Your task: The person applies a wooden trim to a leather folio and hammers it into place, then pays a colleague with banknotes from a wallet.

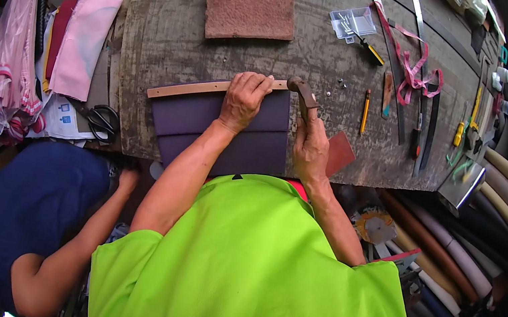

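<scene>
A long, thin wooden strip lies along the far edge of a dark purple folded piece at the table's near side. My left hand is closed on the strip near its right part, fingers wrapped round it. In my right hand is a hammer, gripped by its handle; its head is at the strip's right end. Whether the head touches the strip I cannot tell. A small red-brown square lies beside my right hand, partly hidden by it.
A rough brown slab lies on the wooden table. Right of it are a clear box, screwdriver, pink tape and pencil. Scissors lie left. A person in navy is at lower left.
</scene>
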Demonstrator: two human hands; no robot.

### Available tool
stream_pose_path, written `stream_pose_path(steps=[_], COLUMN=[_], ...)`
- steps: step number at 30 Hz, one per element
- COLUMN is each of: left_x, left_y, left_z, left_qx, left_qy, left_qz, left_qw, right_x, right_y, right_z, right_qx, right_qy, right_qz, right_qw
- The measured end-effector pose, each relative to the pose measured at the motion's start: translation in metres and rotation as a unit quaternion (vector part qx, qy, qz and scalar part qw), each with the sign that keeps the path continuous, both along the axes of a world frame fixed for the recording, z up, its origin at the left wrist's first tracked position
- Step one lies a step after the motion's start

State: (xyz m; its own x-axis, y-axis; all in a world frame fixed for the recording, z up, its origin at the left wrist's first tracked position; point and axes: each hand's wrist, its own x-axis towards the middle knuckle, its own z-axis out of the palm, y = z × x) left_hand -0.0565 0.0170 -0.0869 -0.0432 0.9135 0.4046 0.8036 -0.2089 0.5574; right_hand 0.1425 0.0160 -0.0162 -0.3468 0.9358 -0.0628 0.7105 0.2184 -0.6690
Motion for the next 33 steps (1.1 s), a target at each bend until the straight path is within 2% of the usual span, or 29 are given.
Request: stream_pose_path(steps=[5, 10, 13, 15, 19, 22, 31, 33], left_x=[-0.001, -0.014, -0.060, -0.096, -0.111, -0.109, -0.112, -0.112], left_y=[0.000, -0.007, -0.041, -0.070, -0.083, -0.083, -0.083, -0.086], left_z=[-0.003, 0.025, 0.034, 0.026, 0.008, -0.001, -0.006, -0.004], left_qx=[-0.011, -0.028, -0.035, -0.088, -0.052, -0.012, 0.001, -0.005], left_qy=[0.005, -0.002, 0.051, 0.066, 0.025, 0.021, 0.009, -0.002], left_qz=[0.000, -0.007, 0.117, 0.138, 0.104, 0.122, 0.122, 0.117], left_qw=[1.000, 1.000, 0.991, 0.984, 0.993, 0.992, 0.993, 0.993], right_x=[-0.001, 0.004, -0.006, -0.021, -0.059, -0.079, -0.096, -0.102], right_y=[0.005, -0.003, -0.010, -0.013, -0.021, -0.027, -0.037, -0.043], right_z=[0.002, -0.002, 0.007, 0.010, 0.012, 0.005, 0.006, 0.010], right_qx=[-0.013, 0.032, 0.001, 0.012, 0.031, 0.025, 0.024, 0.031], right_qy=[-0.007, 0.031, 0.032, 0.028, 0.024, -0.017, -0.044, -0.016], right_qz=[0.006, 0.003, 0.035, 0.069, 0.121, 0.143, 0.122, 0.128], right_qw=[1.000, 0.999, 0.999, 0.997, 0.992, 0.989, 0.991, 0.991])
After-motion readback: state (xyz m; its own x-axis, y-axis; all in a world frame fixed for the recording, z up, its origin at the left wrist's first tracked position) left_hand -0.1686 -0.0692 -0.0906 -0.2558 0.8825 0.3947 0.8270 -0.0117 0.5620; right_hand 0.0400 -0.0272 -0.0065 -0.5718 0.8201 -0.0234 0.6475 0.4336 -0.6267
